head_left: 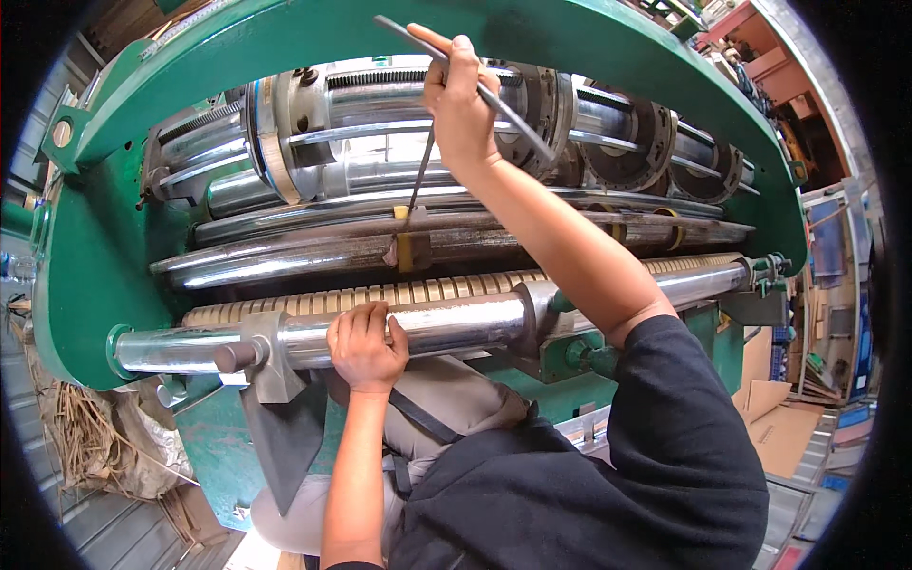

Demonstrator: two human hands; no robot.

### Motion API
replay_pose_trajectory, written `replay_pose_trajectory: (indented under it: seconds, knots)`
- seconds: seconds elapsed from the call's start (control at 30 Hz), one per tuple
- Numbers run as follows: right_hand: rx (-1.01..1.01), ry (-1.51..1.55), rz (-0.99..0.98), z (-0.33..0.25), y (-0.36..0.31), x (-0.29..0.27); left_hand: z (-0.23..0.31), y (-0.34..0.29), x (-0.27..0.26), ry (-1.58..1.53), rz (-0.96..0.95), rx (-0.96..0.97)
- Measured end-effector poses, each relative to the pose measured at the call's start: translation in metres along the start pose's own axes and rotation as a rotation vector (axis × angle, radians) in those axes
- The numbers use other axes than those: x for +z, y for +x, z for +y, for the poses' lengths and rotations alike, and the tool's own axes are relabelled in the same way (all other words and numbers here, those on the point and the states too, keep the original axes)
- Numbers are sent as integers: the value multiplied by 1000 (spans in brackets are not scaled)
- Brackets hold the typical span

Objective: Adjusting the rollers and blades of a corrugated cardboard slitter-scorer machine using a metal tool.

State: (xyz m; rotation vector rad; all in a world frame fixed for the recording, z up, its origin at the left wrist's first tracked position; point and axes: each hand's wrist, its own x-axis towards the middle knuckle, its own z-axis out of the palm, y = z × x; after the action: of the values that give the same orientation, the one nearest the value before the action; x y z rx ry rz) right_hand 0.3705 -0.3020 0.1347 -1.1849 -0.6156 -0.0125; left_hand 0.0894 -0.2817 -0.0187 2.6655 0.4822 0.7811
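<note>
Raised over the machine, my right hand (pixel 461 109) is closed around a long dark grey metal bar (pixel 518 122), which slants from upper left to lower right. A thinner dark rod (pixel 422 176) runs down from below this hand to the dark roller (pixel 313 249). Whether bar and rod are joined is hidden by the hand. My left hand (pixel 369 350) lies on the shiny front shaft (pixel 456 323), its fingers reaching over the top towards the slotted tan roller (pixel 256 309). It holds nothing. Near the rod's lower end, a yellowish strip (pixel 406 252) crosses the dark roller.
A green machine frame (pixel 90 256) surrounds the rollers, with a curved beam across the top. Round metal collars (pixel 275 142) sit on the rear shafts. A bracket with a knob (pixel 237 356) grips the front shaft at left. Cardboard (pixel 784 437) lies at right; straw-like strips (pixel 81 437) at left.
</note>
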Motion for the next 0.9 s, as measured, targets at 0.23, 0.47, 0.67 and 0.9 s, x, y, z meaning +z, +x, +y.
replay_pose_trajectory:
  seconds: [0.23, 0.47, 0.67, 0.9]
  knots:
    - [47, -5, -63, 1, -7, -3, 2, -3, -3, -6, -2, 4]
    - [176, -23, -211, 16, 22, -27, 5, -4, -6, 1, -23, 3]
    - [144, 23, -341, 7, 36, -44, 17, 33, -4, -214, -11, -173]
    - [-421, -828, -855, -2, 39, -92, 52, 284, -84, 37, 68, 593]
